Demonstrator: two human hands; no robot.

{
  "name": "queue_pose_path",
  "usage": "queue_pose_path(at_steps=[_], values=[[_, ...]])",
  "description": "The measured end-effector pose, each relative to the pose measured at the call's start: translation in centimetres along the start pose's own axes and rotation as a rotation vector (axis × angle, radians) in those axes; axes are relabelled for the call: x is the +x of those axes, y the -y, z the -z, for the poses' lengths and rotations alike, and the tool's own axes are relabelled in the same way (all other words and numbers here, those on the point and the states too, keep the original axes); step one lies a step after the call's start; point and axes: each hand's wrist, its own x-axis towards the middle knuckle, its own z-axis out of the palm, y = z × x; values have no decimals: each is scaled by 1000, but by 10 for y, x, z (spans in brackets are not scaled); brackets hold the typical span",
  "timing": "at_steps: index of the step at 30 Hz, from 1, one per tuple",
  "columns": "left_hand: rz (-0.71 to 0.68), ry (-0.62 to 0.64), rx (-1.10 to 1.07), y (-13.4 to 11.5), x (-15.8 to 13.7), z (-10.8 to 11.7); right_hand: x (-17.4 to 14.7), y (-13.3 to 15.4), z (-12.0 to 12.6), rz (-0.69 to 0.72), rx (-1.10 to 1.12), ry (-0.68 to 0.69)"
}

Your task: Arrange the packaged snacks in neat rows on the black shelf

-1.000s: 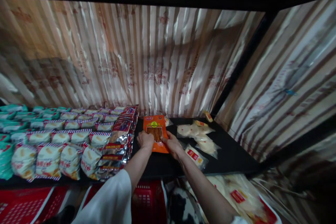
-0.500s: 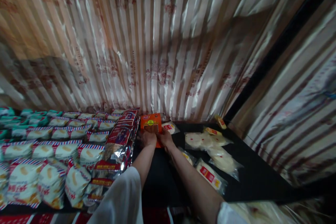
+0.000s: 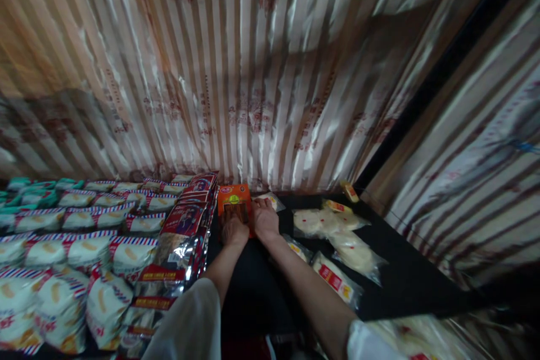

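An orange snack packet with a brown window and a yellow label lies on the black shelf, close to the striped back sheet. Spread fingers of my left hand rest on its lower front. My right hand lies along its right edge, fingers stretched out and touching the side. Both hands cover the packet's lower part. Left of it, a row of dark red and silver packets stands close by. A clear bag with a red label shows partly behind my right hand.
Rows of white snack bags fill the left side, with green bags at the far left. Clear bags of round, pale flat food lie on the right, near a red-labelled bag. A dark post slants up at the right.
My hands have shifted from the packet's sides. The left fingers now spread over its front, and the right hand lies further up its right edge. The view has moved slightly.
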Motion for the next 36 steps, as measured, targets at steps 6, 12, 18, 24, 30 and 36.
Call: queue_pose_path(at_steps=[6,12,18,24,30,36], values=[[-14,-13,64,1,2,-4,-3,-26,-1,-16,-114,51],[30,4,89,-3,2,-4,-9,-40,14,-65,-141,56],[-9,-6,74,0,2,-5,-15,-35,14,77,-70,-14],[38,-160,-72,-7,-32,2,-43,1,27,52,67,-30],[-37,-133,-328,25,-131,5,-96,20,51,100,8,253],[-157,-11,-466,101,-217,6,-153,48,54,357,113,743]])
